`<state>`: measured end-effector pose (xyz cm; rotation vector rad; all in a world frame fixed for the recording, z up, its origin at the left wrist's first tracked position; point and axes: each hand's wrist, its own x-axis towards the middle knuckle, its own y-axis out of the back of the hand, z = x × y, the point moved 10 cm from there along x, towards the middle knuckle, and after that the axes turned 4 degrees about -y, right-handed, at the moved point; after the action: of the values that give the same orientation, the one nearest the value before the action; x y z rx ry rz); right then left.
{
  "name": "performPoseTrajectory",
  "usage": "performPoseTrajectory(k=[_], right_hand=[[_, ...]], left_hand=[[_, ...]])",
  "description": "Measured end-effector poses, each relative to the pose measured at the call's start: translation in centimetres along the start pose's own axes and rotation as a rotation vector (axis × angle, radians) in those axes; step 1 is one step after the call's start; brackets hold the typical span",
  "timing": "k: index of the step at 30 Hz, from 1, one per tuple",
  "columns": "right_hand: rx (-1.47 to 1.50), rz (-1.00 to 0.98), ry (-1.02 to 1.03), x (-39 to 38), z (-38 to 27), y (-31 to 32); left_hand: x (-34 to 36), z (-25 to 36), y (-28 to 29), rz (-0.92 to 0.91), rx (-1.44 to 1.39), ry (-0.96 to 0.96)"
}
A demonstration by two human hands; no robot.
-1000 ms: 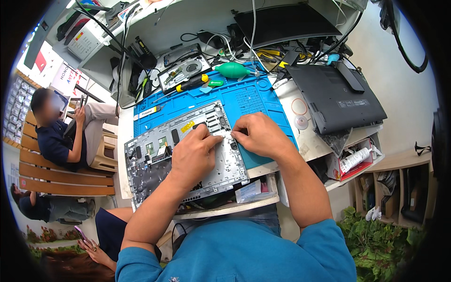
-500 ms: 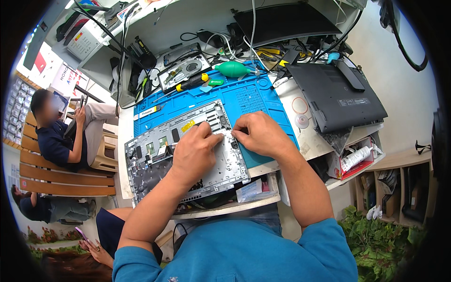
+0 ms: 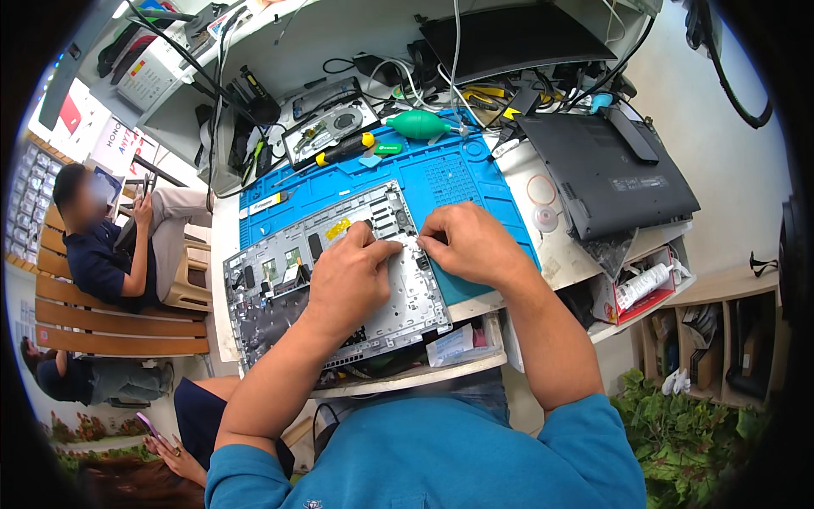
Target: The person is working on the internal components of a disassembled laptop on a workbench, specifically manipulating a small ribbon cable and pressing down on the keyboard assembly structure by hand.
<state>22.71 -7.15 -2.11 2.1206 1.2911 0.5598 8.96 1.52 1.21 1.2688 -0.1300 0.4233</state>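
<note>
A: What fills the frame, biggest first?

B: The white worktop runs across the upper half of the frame. On it lies a blue repair mat, and at upper right a closed dark laptop.

A: And the thing under the hands?

B: An opened laptop chassis, grey and silver, lies at the centre-left of the frame, partly on the mat, with its lower edge past the front of the worktop.

A: The 2 hands?

B: The left hand rests on the chassis at the middle, fingers curled, its forefinger and thumb pressed down on the metal plate. The right hand is just beside it to the right, fingers bent and pinched at the chassis's right edge; whatever it pinches is too small to tell. The 2 hands almost touch.

A: Smaller things?

B: A green air blower lies at the mat's upper edge, and a yellow-and-black screwdriver to its left. A white tube sits in a red tray at right.
</note>
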Motion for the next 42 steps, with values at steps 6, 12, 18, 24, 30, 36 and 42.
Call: performPoseTrajectory(k=[6,12,18,24,30,36,42], right_hand=[[-0.015,0.013,-0.012,0.0,-0.3,0.0],[-0.032,0.008,-0.018,-0.1,-0.1,0.1],[-0.012,0.002,-0.012,0.0,-0.2,0.1],[-0.003,-0.001,-0.02,0.0,-0.1,0.1],[0.013,-0.009,-0.031,0.0,-0.1,0.1],[0.012,-0.005,-0.031,0.0,-0.1,0.1],[-0.009,0.006,-0.029,0.0,-0.1,0.0]], left_hand=[[0.9,0.7,0.4,0.004,0.059,-0.211],[2.0,0.2,0.6,-0.038,0.018,-0.367],[1.9,-2.2,0.5,-0.006,-0.102,-0.213],[1.5,-1.5,1.2,-0.04,-0.113,-0.159],[1.5,-1.3,0.6,-0.091,-0.068,-0.155],[1.5,-0.9,0.4,-0.105,-0.049,-0.137],[1.0,0.5,0.4,-0.061,0.034,-0.099]])
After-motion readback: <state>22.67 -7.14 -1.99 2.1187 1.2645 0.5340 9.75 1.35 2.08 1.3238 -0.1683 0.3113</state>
